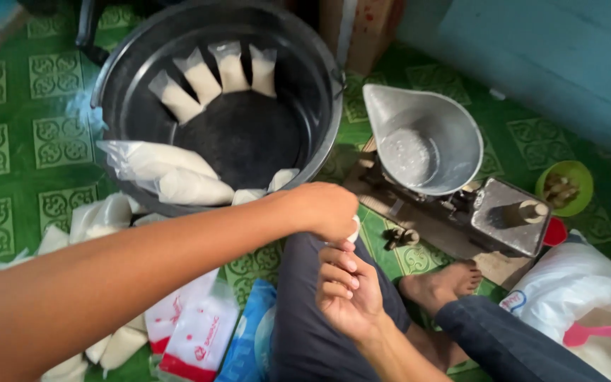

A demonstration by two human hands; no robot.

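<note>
Fingers: the left hand [328, 209] is clenched over the top of a small white filled plastic packet [354, 230], only a sliver of which shows under the knuckles; the right hand [344, 293] sits just beneath, palm up, fingers curled, touching the left. Whether it grips the packet too, I cannot tell.
Packet place: above the person's dark-trousered lap [305, 318], just off the near rim of the large black round plastic tub [323, 85].
Tub: four slim white packets [213, 78] lean on its far wall; fatter bags [171, 173] drape its left rim.
Risk: likely a loose pinch, letting the packet slip onto the lap or floor; a hard squeeze could burst the thin film and spill white grains.
Second risk: a swinging elbow could nudge the grey metal balance scale with its scoop pan [426, 145] at the right.
Surface: a green patterned floor covering [8, 141], strewn with more white packets [100, 219] at the left.
Room: a pale blue wall [546, 49] at the far right corner; a small green bowl [564, 185] and a white sack [588, 290] near it.
</note>
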